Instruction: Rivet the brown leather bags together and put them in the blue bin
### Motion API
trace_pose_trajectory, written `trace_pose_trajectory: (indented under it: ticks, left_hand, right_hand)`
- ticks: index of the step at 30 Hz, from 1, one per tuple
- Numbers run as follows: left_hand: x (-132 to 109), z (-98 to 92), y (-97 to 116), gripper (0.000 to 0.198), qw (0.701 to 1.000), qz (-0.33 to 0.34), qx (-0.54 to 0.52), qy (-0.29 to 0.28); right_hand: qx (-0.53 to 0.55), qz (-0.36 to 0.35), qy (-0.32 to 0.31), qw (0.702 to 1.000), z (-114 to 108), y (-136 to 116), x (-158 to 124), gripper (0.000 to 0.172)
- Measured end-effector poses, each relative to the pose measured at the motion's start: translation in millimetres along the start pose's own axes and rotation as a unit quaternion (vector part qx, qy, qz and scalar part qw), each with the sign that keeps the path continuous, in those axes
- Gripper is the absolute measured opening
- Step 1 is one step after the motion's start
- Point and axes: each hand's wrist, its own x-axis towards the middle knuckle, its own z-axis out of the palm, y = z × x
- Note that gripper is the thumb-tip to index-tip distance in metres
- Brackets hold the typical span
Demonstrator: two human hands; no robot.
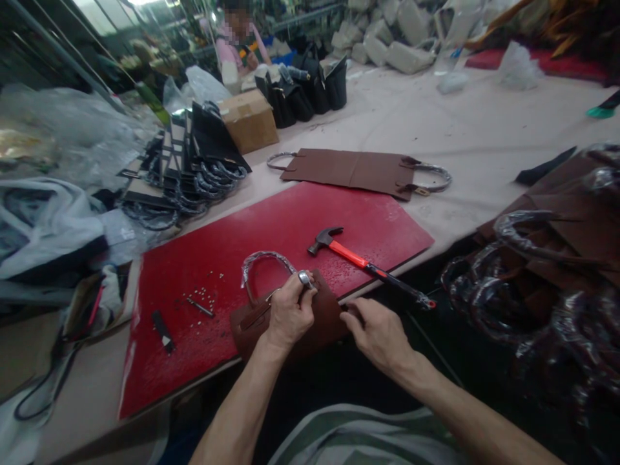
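A brown leather-like bag panel [320,323] bends over the near edge of the red board, its plastic-wrapped handle [264,255] arching up from it. My left hand [289,313] is closed on this panel beside the handle's right end. A shiny round metal piece [305,279] shows at its fingers; whether it is worn or held I cannot tell. Just right of the panel, my right hand [378,332] has its thumb and fingers pinched together at the panel's edge. What lies between those fingertips is too small to make out.
On the red board [194,361] lie a claw hammer [351,255], a thin metal punch [200,307], small scattered bits and a black cutter [162,330]. Another brown panel [349,169] is behind. Black pieces [194,155], a carton [249,119] and stacked brown panels [571,239] surround; a person [239,48] sits beyond.
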Motion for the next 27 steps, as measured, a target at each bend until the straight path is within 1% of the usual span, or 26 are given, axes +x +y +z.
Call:
trace_pose_trajectory:
  ticks: [2,3,4,5,6,7,9,11,13,16,18,20,21,22,23,24,25,26,27]
  left_hand:
    - [-0.1,0.4,-0.2,0.019,1.000,0.005,-0.010,0.017]
    - [-0.4,0.5,-0.4,0.018,1.000,0.007,-0.015,0.025]
    - [-0.8,0.5,-0.4,0.018,0.999,0.008,-0.017,0.031]
    - [-1.1,0.6,-0.4,0.018,0.999,0.006,-0.019,0.034]
    - [-1.4,0.7,-0.2,0.018,0.999,0.002,-0.019,0.035]
    - [-1.6,0.9,0.1,0.018,0.999,-0.003,-0.018,0.035]
    - [-1.8,1.4,0.7,0.018,0.999,-0.011,-0.016,0.034]
    - [-1.8,2.2,1.0,0.018,0.999,-0.016,-0.013,0.033]
    - [-2.2,3.1,0.9,0.018,0.999,-0.019,-0.010,0.036]
    - [-3.4,4.3,0.3,0.019,0.999,-0.026,-0.008,0.035]
    - [-4.1,4.8,0.2,0.017,0.999,-0.037,-0.008,0.027]
    - [-4.2,5.0,0.3,0.014,0.999,-0.047,-0.008,0.019]
    - [-4.0,5.0,0.4,0.014,0.999,-0.049,-0.010,0.017]
    - [-3.7,5.0,0.6,0.013,0.999,-0.051,-0.012,0.016]
    - [-3.3,5.1,0.7,0.013,0.998,-0.053,-0.016,0.015]
    - [-3.0,5.1,0.7,0.014,0.998,-0.054,-0.022,0.014]
    - [-2.7,5.2,0.6,0.014,0.998,-0.056,-0.027,0.014]
    - [-2.6,5.3,0.5,0.015,0.998,-0.057,-0.032,0.013]
    - [-2.5,5.4,0.2,0.015,0.998,-0.057,-0.034,0.013]
  right_hand:
    - [-0.073,-0.068,0.102,0.990,-23.1,6.0,14.9,0.018]
    - [-0.107,-0.083,0.141,0.981,-33.8,9.9,24.5,0.019]
    - [-0.144,-0.082,0.155,0.974,-43.2,13.8,34.6,0.020]
    - [-0.179,-0.067,0.145,0.971,-51.0,17.4,44.5,0.023]
    - [-0.203,-0.041,0.110,0.972,-57.2,20.4,53.8,0.025]
    - [-0.204,-0.004,0.057,0.977,-61.7,22.3,62.0,0.025]
    - [-0.142,0.073,-0.052,0.986,-66.7,23.0,74.1,0.017]
    - [-0.047,0.125,-0.127,0.983,-67.7,20.3,81.1,0.010]
    - [0.028,0.146,-0.183,0.972,-65.7,16.0,84.7,0.011]
    - [0.131,0.178,-0.264,0.939,-58.3,7.6,86.6,0.012]
    - [0.185,0.198,-0.280,0.921,-54.4,-0.9,85.9,0.016]
    - [0.212,0.212,-0.262,0.917,-57.2,-14.2,82.6,0.023]
    - [0.220,0.214,-0.243,0.920,-62.3,-22.9,79.5,0.026]
    - [0.223,0.203,-0.215,0.929,-70.1,-32.6,75.3,0.030]
    - [0.220,0.178,-0.178,0.942,-80.0,-42.9,70.0,0.035]
    - [0.208,0.136,-0.130,0.960,-91.1,-53.1,63.8,0.039]
    - [0.181,0.072,-0.073,0.978,-102.5,-62.4,57.1,0.042]
    - [0.136,0.012,-0.014,0.991,-112.9,-70.0,50.3,0.043]
    - [0.080,-0.034,0.024,0.996,-121.6,-75.6,43.8,0.042]
